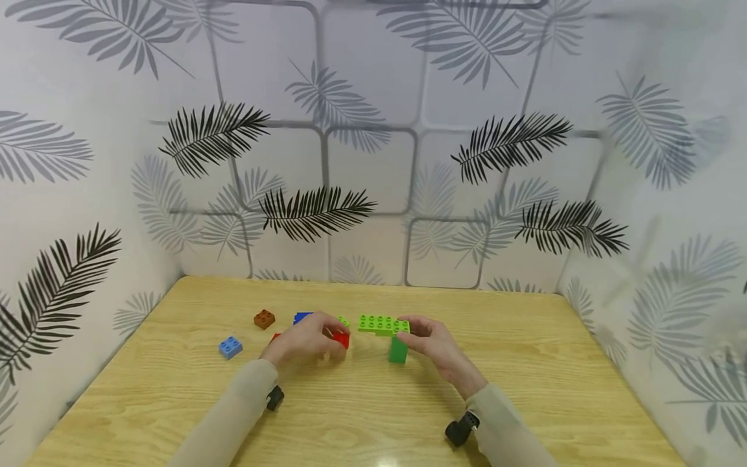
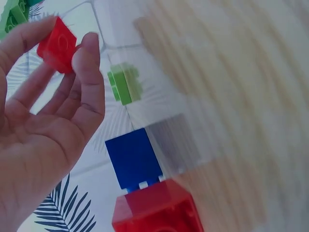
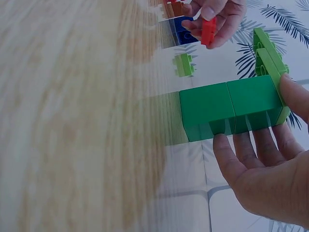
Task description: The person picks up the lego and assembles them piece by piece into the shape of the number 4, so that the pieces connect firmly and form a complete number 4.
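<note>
My left hand (image 1: pixel 309 336) pinches a small red brick (image 2: pixel 59 46) between thumb and fingertips, raised above the table. To its right, my right hand (image 1: pixel 436 350) holds a stack of two dark green bricks (image 3: pixel 207 108), thumb on the top and fingers along the side. A long light green brick (image 1: pixel 376 323) lies across the top of this stack and juts out to the left. Beneath the jutting part is another light green piece (image 3: pixel 263 63). The stack appears upright, its base at the tabletop.
Behind the left hand stand a blue brick (image 2: pixel 134 158), a larger red brick (image 2: pixel 154 208) and a small light green brick (image 2: pixel 121 86). Farther left on the wooden table (image 1: pixel 362 415) lie a brown brick (image 1: pixel 264 318) and a light blue brick (image 1: pixel 230 347). A leaf-patterned backdrop (image 1: pixel 373 168) encloses the table.
</note>
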Tool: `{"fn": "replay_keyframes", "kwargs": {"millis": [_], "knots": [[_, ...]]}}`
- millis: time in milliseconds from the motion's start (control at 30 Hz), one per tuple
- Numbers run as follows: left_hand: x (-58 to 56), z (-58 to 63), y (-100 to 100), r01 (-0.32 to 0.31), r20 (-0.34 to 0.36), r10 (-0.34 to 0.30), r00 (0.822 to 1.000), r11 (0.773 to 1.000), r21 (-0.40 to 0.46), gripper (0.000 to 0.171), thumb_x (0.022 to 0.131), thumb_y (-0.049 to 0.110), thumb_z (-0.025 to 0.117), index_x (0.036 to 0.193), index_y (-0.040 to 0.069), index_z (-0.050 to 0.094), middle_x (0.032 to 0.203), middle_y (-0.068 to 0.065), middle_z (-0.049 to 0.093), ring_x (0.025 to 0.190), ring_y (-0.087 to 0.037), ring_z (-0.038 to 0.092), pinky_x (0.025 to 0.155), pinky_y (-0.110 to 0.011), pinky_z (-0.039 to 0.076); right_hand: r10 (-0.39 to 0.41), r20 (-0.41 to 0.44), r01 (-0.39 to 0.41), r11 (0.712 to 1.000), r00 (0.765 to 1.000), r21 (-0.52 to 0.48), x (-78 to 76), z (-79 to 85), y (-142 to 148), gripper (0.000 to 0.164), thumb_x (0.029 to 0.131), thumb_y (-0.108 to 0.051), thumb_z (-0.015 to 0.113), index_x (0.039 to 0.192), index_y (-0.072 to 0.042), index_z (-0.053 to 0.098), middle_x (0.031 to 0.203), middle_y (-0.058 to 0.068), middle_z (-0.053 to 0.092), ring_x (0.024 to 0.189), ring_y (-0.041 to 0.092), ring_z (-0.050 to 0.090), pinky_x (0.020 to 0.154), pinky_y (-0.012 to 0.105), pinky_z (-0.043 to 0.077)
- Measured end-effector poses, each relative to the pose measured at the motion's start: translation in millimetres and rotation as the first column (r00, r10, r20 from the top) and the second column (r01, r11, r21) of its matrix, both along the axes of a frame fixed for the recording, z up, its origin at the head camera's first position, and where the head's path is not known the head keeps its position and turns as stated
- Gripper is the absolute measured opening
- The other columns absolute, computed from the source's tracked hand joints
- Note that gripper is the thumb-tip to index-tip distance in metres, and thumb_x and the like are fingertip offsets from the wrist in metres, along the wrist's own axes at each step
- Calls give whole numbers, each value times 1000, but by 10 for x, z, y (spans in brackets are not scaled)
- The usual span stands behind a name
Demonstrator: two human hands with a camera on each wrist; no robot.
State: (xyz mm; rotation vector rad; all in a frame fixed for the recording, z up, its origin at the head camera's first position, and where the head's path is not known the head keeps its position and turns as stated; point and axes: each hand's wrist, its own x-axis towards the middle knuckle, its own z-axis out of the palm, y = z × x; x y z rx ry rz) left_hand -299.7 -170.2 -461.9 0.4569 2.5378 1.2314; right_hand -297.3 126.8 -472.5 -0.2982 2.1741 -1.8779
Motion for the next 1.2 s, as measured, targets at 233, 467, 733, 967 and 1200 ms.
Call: {"fn": "replay_keyframes", "kwargs": {"millis": [233, 467, 733, 967, 1200], "knots": [[-8, 27, 63, -16, -56, 20, 998, 997, 73, 43, 86, 25, 76, 126, 10, 66, 104, -2, 67, 90, -21, 61, 73, -35, 52, 2, 3, -2, 1000, 1000, -1, -1, -5, 4, 46, 90, -21, 72, 133, -9, 60, 125, 10, 62, 108, 15, 60, 99, 40, 50], [-33, 30, 184, 9, -175, -3, 984, 999, 31, 34, 84, 16, 77, 116, 11, 70, 107, -2, 69, 90, -15, 62, 78, -31, 52, 6, 4, -6, 1000, 1000, -6, 2, 3, 11, 46, 91, -22, 72, 133, -10, 59, 125, 10, 62, 108, 15, 61, 99, 41, 49], [-3, 24, 327, -23, -165, 45, 985, 991, 132, 52, 83, 13, 78, 132, 7, 60, 121, -10, 67, 106, -25, 66, 90, -40, 55, -2, 12, 2, 1000, 1000, -3, -8, -18, 3, 46, 90, -21, 72, 133, -9, 60, 126, 11, 62, 109, 15, 60, 100, 41, 49], [23, 36, 412, 34, -108, -9, 994, 971, 235, 50, 85, 9, 76, 131, 8, 59, 112, -10, 68, 97, -20, 68, 84, -35, 57, 15, 18, -15, 1000, 1000, 4, -13, -42, 0, 46, 91, -22, 71, 133, -9, 59, 126, 10, 62, 109, 15, 60, 99, 38, 49], [23, 90, 456, 49, -52, -34, 998, 944, 326, 43, 86, 5, 74, 127, 9, 62, 111, -11, 67, 95, -20, 69, 83, -33, 57, 11, 5, -11, 1000, 1000, -13, 6, -3, 7, 47, 91, -22, 71, 134, -8, 59, 126, 11, 61, 109, 16, 60, 99, 39, 49]]}}
